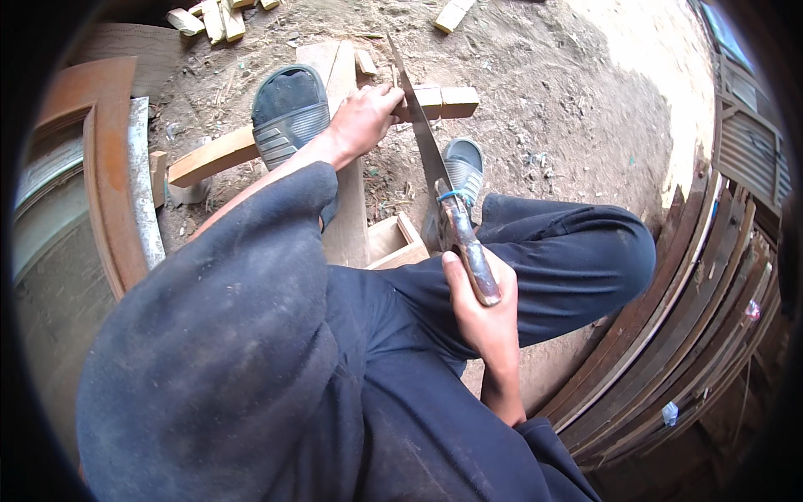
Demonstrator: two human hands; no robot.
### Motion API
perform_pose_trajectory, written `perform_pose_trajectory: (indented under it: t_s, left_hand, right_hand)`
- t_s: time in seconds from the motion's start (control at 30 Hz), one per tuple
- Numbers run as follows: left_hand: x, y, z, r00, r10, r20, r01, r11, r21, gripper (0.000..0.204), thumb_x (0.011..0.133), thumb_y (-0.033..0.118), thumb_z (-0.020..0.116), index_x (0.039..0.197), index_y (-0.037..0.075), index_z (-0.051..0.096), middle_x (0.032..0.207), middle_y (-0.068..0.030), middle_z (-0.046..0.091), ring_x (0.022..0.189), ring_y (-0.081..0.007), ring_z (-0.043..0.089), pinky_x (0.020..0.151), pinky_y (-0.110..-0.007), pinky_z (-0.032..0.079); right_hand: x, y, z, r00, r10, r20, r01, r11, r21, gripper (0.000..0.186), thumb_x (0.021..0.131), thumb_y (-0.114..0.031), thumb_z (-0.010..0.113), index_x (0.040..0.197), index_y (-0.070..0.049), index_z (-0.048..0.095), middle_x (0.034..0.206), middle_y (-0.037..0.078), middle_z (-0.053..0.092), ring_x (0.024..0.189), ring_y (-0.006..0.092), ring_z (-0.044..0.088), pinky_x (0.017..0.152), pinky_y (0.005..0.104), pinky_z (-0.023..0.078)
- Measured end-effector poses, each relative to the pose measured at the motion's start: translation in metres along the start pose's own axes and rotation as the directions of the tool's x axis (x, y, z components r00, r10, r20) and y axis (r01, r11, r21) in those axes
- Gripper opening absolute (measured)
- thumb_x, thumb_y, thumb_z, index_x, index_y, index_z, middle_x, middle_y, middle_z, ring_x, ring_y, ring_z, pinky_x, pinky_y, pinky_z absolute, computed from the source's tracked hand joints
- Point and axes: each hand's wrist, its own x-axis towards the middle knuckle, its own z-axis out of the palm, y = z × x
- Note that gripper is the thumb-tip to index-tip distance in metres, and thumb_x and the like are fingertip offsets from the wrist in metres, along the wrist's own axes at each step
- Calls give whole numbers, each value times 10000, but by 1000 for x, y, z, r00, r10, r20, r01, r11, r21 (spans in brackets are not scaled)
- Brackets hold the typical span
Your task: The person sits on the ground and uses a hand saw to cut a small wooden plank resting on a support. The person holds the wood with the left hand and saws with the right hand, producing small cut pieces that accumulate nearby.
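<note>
My right hand is closed around the worn handle of a handsaw, with blue cord tied where handle meets blade. Its long blade points away from me and crosses a squared wooden beam. My left hand grips the beam just left of the blade, its fingertips partly hidden. My left foot, in a dark slide sandal, presses on the beam further left. A flat plank runs lengthwise beneath the beam. How deep the blade sits in the wood cannot be made out.
A small wooden box frame lies near my legs. My right sandal rests on the dirt. Wood offcuts lie at the far left, another block at the far middle. A brown door frame stands left; stacked boards line the right.
</note>
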Motion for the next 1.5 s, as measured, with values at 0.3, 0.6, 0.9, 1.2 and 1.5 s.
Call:
perform_pose_trajectory:
  t_s: [0.3,0.6,0.9,1.2,1.5]
  left_hand:
    - [2,-1,-3,999,-33,-26,30,993,-116,277,799,136,696,1046,67,591,1001,-95,624,912,-332,626,763,-412,522]
    - [-1,-2,-5,998,29,-50,-37,986,-160,419,740,-13,637,1144,80,579,1026,-117,621,953,-346,612,814,-425,513]
    - [0,-2,-9,997,2,-74,-18,976,-216,351,764,-17,604,1103,70,632,962,-129,631,902,-333,640,790,-396,532]
    - [1,-4,-10,998,-33,-62,20,978,-208,311,763,-11,607,1059,75,656,1005,-108,654,907,-326,644,785,-383,532]
    - [-1,-6,-10,997,-46,-66,31,975,-219,307,774,10,625,1071,78,658,1006,-94,652,900,-308,650,780,-372,536]
  right_hand:
    - [-1,-2,-3,1000,24,-8,-24,1000,-8,179,900,-101,592,778,25,554,605,-6,444,610,40,375,532,257,359]
    - [7,-6,0,1000,-3,-15,2,1000,-17,144,901,-99,582,835,28,597,608,9,454,609,45,391,545,265,375]
    - [13,-3,8,1000,-14,-23,13,998,-55,145,886,-78,585,777,14,557,583,20,452,598,42,383,518,268,363]
    - [27,-12,16,999,18,-35,-20,998,-54,167,902,-83,582,769,13,552,585,-7,431,598,34,367,506,254,342]
    - [26,-9,12,1000,-22,-7,21,999,-28,188,907,-85,584,756,16,538,582,-5,425,586,42,363,505,262,340]
